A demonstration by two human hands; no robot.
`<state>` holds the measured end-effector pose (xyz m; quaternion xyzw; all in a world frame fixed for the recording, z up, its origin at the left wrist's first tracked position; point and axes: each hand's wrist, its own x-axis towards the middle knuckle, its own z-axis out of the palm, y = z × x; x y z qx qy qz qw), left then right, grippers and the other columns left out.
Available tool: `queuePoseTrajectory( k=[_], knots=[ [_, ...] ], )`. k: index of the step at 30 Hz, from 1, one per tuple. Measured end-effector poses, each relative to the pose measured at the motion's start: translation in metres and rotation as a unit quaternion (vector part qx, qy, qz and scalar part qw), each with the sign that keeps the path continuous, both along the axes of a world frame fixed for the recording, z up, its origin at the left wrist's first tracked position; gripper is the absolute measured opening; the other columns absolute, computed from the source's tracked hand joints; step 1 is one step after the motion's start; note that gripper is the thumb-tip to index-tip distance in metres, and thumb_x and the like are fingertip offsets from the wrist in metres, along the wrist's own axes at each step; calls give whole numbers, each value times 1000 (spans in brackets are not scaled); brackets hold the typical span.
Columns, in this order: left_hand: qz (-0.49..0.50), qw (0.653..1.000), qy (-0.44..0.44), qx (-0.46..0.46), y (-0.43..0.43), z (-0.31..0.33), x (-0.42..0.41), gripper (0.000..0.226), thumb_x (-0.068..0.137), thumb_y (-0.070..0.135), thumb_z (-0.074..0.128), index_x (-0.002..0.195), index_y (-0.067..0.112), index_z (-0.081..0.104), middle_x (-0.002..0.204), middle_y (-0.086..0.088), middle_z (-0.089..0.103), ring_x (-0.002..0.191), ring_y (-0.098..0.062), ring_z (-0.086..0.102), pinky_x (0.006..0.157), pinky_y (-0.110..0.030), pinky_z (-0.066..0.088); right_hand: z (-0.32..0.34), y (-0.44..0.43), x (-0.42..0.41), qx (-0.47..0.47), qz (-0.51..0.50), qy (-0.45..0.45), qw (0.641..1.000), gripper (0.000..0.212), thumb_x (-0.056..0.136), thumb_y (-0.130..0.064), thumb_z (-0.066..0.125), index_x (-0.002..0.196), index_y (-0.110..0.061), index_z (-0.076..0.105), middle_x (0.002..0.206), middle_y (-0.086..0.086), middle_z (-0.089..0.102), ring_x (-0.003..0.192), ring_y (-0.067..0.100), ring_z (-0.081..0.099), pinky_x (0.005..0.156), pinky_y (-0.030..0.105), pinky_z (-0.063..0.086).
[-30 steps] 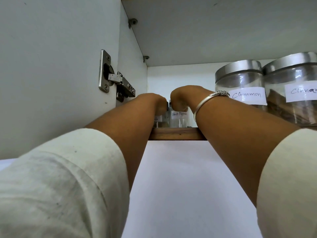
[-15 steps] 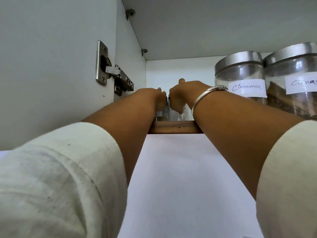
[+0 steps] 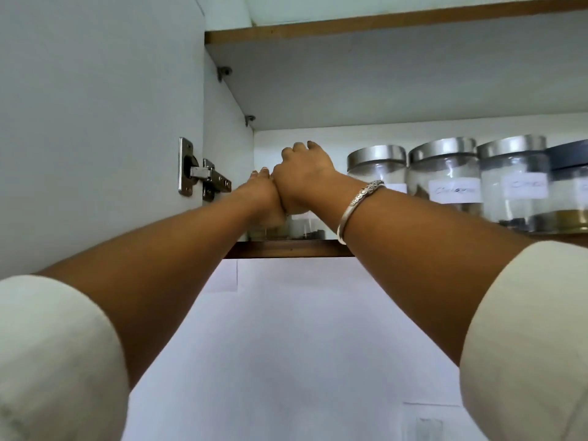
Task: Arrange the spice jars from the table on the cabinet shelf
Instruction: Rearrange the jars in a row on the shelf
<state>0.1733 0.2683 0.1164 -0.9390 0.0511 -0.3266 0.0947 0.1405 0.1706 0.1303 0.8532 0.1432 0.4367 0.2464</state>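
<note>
You have both arms stretched up into the cabinet, and your hands meet at the left end of the shelf [image 3: 286, 249], touching each other side by side. Your left hand [image 3: 264, 198] sits lower, close to the cabinet's left wall, with its fingers pointing inward. Your right hand [image 3: 302, 179] rides a little higher, knuckles towards you, fingers curled over at the top. I cannot tell what either hand has hold of, or how tightly: the backs of the hands hide the palms.

Directly beneath your hands stand the small spice jars [image 3: 304, 226]. They are clear glass, upright, just behind the shelf's front edge at its left end; their tops are hidden by your hands and their labels are too blurred to read.

Further right along the shelf stands a row of big jars [image 3: 444, 173] with metal lids and white labels, near your right forearm. A silver bracelet [image 3: 359, 202] circles your right wrist. On the open door at the left a metal hinge [image 3: 203, 179] shows.
</note>
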Motion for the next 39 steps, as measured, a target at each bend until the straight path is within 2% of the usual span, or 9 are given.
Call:
queuePoseTrajectory(
  k=[9,15,19,23,26,29,34,37,39],
  knots=[
    [-134,989,-47,-32,-79,39,-99,43,89,14,51,131,4,46,133,-15,52,118,-31,51,92,-33,41,24,-99,-66,127,78,-15,989,44,92,-41,46,124,-12,54,128,15,54,122,34,47,111,47,25],
    [-150,989,-9,-11,-132,37,-113,55,95,25,49,144,9,32,147,-10,41,134,-27,40,108,-34,33,35,-161,-79,167,-32,73,983,26,91,-31,54,105,-10,60,89,6,55,92,31,55,80,37,44],
    [-122,991,-50,8,-145,41,-104,38,94,21,49,127,3,54,114,-13,62,105,-28,55,92,-35,44,31,-181,-75,140,-39,100,984,36,96,-41,45,106,-11,61,92,8,55,85,26,50,70,32,39],
    [-92,993,-70,30,-145,48,-99,30,92,19,50,112,3,67,93,-9,61,82,-23,49,81,-32,46,33,-182,-67,115,-11,64,991,34,94,-39,49,109,-10,61,95,8,59,83,25,50,69,31,39],
    [-78,994,-63,37,-148,48,-92,30,93,17,49,116,5,65,99,-8,62,83,-24,49,70,-28,44,33,-173,-51,102,-26,55,993,27,94,-34,53,105,-11,59,81,4,51,82,25,49,63,30,38],
    [-74,995,-58,33,-144,45,-76,30,93,19,49,116,7,65,115,-10,66,88,-24,52,81,-31,45,32,-164,-31,104,-31,39,993,19,93,-28,53,98,-10,57,69,3,41,77,25,49,49,26,30],
    [-99,994,-35,1,-132,46,-56,34,95,12,45,124,15,62,128,-4,61,114,-27,55,93,-30,42,32,-155,-14,101,-46,53,992,11,94,-20,52,92,-10,55,74,4,48,73,20,51,61,30,39],
    [-92,995,-25,23,-128,48,-42,37,95,8,42,126,16,60,130,-4,59,115,-28,54,94,-30,42,32,-150,-5,129,-53,67,988,26,92,-16,55,69,-5,48,66,5,46,55,18,43,52,28,38],
    [-73,996,-20,44,-128,48,-27,33,96,15,43,123,14,63,125,-6,62,109,-28,56,91,-32,43,33,-149,0,139,-55,70,986,31,89,-14,59,62,-9,45,65,6,47,56,19,46,58,31,43]
  ],
)
